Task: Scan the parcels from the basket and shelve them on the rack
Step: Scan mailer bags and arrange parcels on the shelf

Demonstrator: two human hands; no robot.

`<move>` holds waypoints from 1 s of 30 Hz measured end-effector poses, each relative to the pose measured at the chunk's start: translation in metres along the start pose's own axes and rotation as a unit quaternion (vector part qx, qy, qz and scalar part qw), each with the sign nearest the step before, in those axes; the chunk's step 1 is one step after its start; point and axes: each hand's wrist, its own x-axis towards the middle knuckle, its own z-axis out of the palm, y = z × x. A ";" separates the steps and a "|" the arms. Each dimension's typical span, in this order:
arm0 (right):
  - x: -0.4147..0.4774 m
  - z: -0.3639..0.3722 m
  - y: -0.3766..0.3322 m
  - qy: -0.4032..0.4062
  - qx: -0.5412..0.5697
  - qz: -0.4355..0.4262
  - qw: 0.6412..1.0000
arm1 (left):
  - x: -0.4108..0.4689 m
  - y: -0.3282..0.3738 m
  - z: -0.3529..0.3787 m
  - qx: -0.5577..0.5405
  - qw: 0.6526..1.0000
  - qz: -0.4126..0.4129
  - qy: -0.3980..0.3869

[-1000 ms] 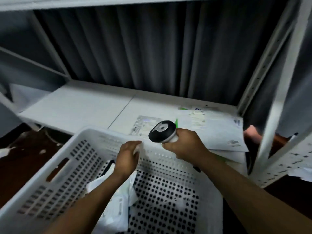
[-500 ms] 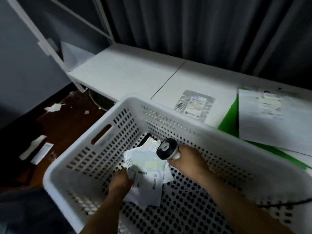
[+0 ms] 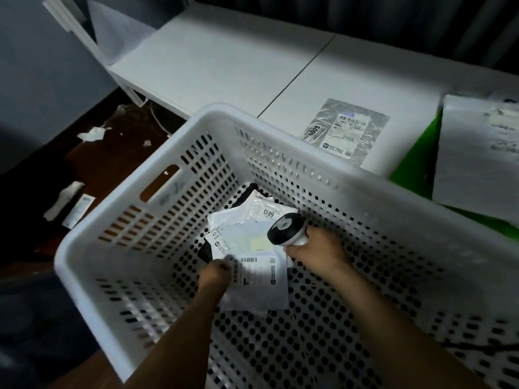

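Now my left hand pinches the top parcel by its left edge; its barcode lies just beside the scanner, gripped in my right hand.

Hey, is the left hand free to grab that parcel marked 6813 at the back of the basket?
Probably not yet: the left hand grips the barcoded parcel nearer the person. Otherwise the 6813 parcel lies open from above, just beyond, beside the barcode scanner in the right hand.
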 end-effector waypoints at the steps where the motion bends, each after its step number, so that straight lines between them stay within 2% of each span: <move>1: -0.001 -0.003 0.001 -0.003 0.013 0.006 1.000 | -0.002 0.002 -0.001 -0.002 1.000 0.004 -0.013; 5: -0.013 -0.013 0.003 0.002 0.060 0.005 0.998 | -0.016 0.008 -0.007 -0.062 0.997 -0.013 -0.049; 8: -0.023 -0.014 0.008 0.014 0.068 0.003 0.998 | -0.019 0.012 0.002 -0.157 0.985 -0.025 -0.061; 9: -0.026 -0.013 0.011 0.020 0.058 0.003 0.998 | -0.017 0.014 0.006 -0.172 0.984 -0.019 -0.045; 12: -0.030 -0.008 0.022 0.016 0.043 0.011 0.999 | -0.015 0.020 0.019 -0.106 0.993 0.027 0.049; 13: -0.030 -0.007 0.026 0.009 0.035 0.016 0.999 | -0.015 0.025 0.025 -0.115 0.990 0.043 0.073; 17: -0.023 -0.008 0.029 -0.007 0.022 0.023 0.999 | -0.022 0.030 0.032 -0.182 0.973 0.086 0.113; 23: -0.024 -0.022 -0.004 -0.008 0.058 -0.006 0.998 | -0.037 0.026 -0.007 -0.233 0.956 0.106 0.145; 26: -0.042 -0.035 -0.022 0.000 0.070 -0.032 0.997 | -0.049 0.025 -0.038 -0.279 0.936 0.158 0.146; 30: -0.076 -0.056 -0.046 0.018 0.138 -0.053 0.989 | -0.089 0.030 -0.084 -0.367 0.876 0.265 0.165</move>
